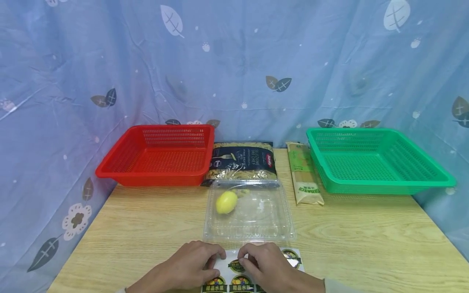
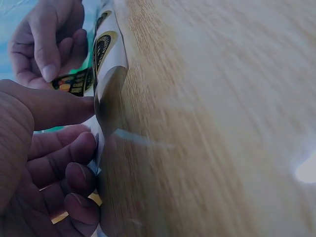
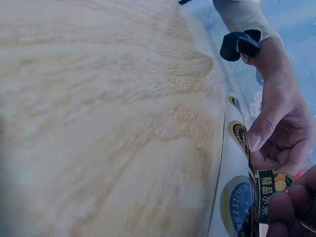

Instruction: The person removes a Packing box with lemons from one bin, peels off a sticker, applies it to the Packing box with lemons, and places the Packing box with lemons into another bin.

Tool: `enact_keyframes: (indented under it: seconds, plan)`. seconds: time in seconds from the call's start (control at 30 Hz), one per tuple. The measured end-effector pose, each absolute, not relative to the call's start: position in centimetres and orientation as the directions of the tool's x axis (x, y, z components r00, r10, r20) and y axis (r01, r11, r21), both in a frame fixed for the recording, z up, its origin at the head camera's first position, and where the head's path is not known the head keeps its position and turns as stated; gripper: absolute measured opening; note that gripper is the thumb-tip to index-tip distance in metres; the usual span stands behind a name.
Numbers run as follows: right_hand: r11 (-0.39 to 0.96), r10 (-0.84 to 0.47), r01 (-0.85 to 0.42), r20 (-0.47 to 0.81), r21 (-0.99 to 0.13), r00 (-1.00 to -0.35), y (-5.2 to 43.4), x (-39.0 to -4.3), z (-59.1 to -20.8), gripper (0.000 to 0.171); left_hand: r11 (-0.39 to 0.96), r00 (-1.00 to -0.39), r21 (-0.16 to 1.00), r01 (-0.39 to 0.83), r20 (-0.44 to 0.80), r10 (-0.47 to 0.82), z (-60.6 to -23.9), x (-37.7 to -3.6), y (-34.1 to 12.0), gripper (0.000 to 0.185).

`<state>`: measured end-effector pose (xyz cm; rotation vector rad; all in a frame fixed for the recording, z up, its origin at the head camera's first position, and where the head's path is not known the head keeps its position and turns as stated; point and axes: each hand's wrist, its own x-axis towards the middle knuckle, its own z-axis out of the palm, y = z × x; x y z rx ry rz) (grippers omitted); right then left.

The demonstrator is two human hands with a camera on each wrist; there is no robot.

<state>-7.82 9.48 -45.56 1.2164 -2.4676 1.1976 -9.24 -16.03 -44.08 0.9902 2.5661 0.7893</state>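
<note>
A white sheet of fruit stickers [image 1: 224, 269] lies at the table's near edge, its round labels crossed by black bands. My left hand [image 1: 192, 264] pinches the sheet's left part between thumb and fingers; the left wrist view shows the sheet bent there. Between my right hand's [image 1: 272, 268] thumb and fingers is one sticker [image 3: 266, 190], standing up from the sheet; whether it is fully off cannot be told. Just beyond both hands sits a clear plastic container [image 1: 264, 230], with a yellow lemon [image 1: 226, 202] in its left part.
Behind the container lies a pasta bag [image 1: 242, 160]. A red basket [image 1: 157, 181] stands at the back left, a green basket [image 1: 373, 188] at the back right. Beside the green one is a long noodle packet [image 1: 304, 175]. A patterned blue curtain [image 1: 234, 61] hangs around the table.
</note>
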Motion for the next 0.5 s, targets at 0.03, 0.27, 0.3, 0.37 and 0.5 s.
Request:
enact_keyframes:
  seconds: [0.03, 0.27, 0.3, 0.37, 0.5]
  plan:
    - [0.353, -0.607, -0.726, 0.445, -0.591, -0.658, 9.5, -7.8, -45.5, 0.011, 0.616, -0.726, 0.577, 0.536, -0.058, 0.685, -44.1, -9.2, -16.0, 0.025]
    - [0.29, -0.609, -0.705, 0.443, -0.648, -0.658, 9.7, -7.7, -44.3, 0.011, 0.633, -0.727, 0.553, 0.543, -0.067, 0.683, -44.0, -9.1, -16.1, 0.026]
    - [0.272, -0.607, -0.699, 0.445, -0.661, -0.658, 9.8, -7.8, -44.1, 0.011, 0.631, -0.726, 0.551, 0.546, -0.066, 0.685, -44.0, -9.0, -16.1, 0.026]
    - [0.227, -0.603, -0.697, 0.463, -0.681, -0.649, 9.9, -7.9, -43.7, 0.013, 0.63, -0.724, 0.546, 0.552, -0.061, 0.687, -43.9, -9.0, -16.2, 0.025]
    - [0.197, -0.58, -0.737, 0.529, -0.647, -0.619, 10.0, -8.3, -42.8, 0.015, 0.621, -0.723, 0.552, 0.556, -0.048, 0.69, -43.7, -8.8, -16.4, 0.025]
